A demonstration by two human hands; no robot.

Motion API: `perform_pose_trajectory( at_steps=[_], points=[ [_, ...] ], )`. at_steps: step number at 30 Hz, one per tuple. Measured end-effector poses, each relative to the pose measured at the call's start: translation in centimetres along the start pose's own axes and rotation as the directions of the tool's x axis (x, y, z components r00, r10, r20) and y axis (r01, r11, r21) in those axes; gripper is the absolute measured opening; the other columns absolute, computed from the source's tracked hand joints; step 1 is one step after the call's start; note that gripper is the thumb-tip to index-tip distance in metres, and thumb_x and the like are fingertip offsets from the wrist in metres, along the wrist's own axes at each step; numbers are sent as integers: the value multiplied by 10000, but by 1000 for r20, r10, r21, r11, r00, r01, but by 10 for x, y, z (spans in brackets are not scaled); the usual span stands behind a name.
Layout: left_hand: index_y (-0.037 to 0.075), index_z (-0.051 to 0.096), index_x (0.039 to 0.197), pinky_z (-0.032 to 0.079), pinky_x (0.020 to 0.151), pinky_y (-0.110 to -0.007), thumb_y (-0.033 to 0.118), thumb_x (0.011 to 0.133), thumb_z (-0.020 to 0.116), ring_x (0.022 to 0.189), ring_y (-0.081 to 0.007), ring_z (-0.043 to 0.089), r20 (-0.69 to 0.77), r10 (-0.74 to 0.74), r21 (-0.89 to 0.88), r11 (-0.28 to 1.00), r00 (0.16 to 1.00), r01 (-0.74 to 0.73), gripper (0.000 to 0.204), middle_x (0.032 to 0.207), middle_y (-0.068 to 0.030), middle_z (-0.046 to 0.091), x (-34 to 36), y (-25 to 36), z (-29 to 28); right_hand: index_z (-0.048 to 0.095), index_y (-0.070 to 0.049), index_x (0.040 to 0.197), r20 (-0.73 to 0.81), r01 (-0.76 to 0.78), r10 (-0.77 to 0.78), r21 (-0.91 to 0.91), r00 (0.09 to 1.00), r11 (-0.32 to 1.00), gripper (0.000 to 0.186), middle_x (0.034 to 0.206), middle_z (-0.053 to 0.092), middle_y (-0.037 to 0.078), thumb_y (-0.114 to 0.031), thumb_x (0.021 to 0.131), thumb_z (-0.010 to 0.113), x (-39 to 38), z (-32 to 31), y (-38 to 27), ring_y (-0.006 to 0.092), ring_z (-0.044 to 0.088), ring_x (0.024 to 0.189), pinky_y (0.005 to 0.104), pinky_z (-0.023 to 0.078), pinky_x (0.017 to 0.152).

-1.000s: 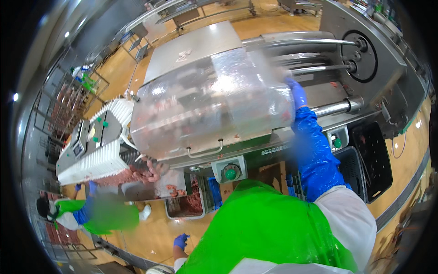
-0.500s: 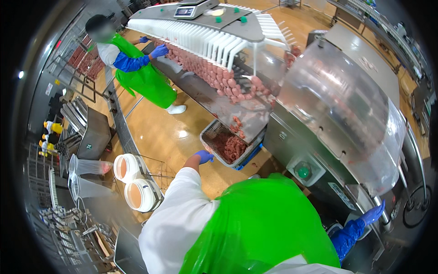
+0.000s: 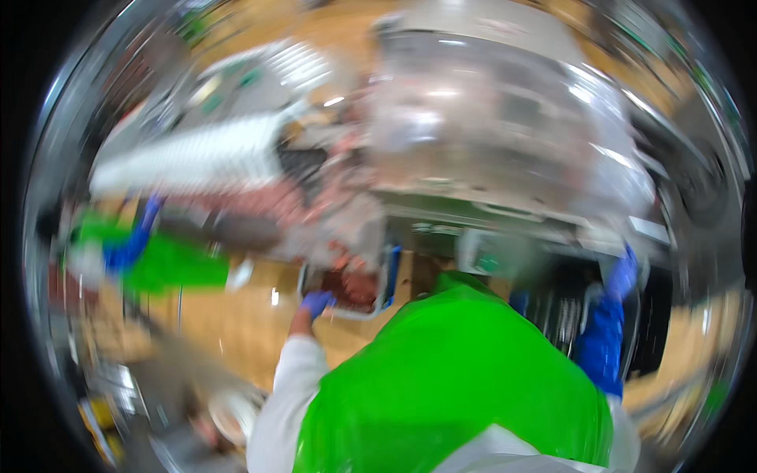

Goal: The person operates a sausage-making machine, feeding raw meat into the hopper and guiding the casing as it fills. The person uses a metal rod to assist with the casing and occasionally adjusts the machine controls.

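Observation:
Motion blur smears this moment. My left hand (image 3: 317, 303), in a blue-purple glove, is at the near left corner of a grey tub (image 3: 347, 314), its fingers over the rim and seemingly closed on it. Inside the tub lies red ground meat (image 3: 352, 288). At the right, my right hand (image 3: 623, 273), gloved and with a blue sleeve, reaches up beside the machine's front edge. Its fingers look stretched out, with nothing visible in them. A large machine with a clear domed cover (image 3: 489, 118) stands in front of me.
Left of the machine is a metal table (image 3: 303, 240) with meat scraps, below a white-pronged rack (image 3: 197, 158) hung with pink sausage links (image 3: 260, 197). A co-worker in a green apron (image 3: 169, 260) stands at the far left. A blurred white bucket (image 3: 234, 416) is at the lower left.
My view has swung to the right, so the rack, tub and co-worker now appear farther left. My left hand stays at the tub's rim. My right hand remains beside the machine.

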State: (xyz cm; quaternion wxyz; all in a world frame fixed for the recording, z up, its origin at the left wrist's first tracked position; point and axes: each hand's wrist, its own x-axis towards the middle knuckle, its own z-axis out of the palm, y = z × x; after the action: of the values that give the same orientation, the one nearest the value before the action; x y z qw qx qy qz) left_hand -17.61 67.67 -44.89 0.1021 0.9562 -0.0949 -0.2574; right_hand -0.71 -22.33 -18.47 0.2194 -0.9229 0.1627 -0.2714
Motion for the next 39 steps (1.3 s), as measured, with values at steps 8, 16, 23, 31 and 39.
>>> perform_pose_trajectory(
  at_steps=[8,16,23,31,39],
  points=[
    [115,698,1047,527,725,-428,327,977,559,839,-250,687,449,-240,-592,641,860,488,263,1044,-100,744,18,30,-47,666,-76,1275,-27,-304,381,551,924,777,299,1079,671,34,-107,1003,545,-60,-38,-45,106,569,853,268,512,794],
    [80,727,1047,517,742,-391,387,1001,493,828,-201,637,339,-329,-472,751,882,462,388,993,-84,728,64,80,-142,664,-77,1291,-75,-222,347,638,935,738,314,993,629,11,-98,1003,540,-22,-28,-14,91,551,833,256,493,789],
    [85,738,1060,529,774,-359,272,994,483,881,-207,668,201,-72,-418,896,977,152,323,1037,-89,744,39,124,-109,677,-109,1274,-87,-60,130,556,988,829,329,1005,678,134,-119,962,574,72,-20,-30,226,655,889,344,519,831],
    [122,709,1173,493,927,-419,372,1028,479,1137,-232,608,504,-477,-594,414,720,690,370,1159,-21,726,-58,227,-84,712,-76,1082,-178,82,-1,448,984,890,211,997,708,166,-203,965,591,164,20,-38,343,685,914,404,532,837],
    [118,741,1146,495,894,-403,394,1054,436,1132,-212,569,622,-554,-522,232,553,821,422,1165,-25,717,-100,272,-64,676,-101,985,29,-10,3,223,1000,975,239,1013,694,186,-284,955,525,168,20,-43,415,646,957,505,518,816]
  ],
)
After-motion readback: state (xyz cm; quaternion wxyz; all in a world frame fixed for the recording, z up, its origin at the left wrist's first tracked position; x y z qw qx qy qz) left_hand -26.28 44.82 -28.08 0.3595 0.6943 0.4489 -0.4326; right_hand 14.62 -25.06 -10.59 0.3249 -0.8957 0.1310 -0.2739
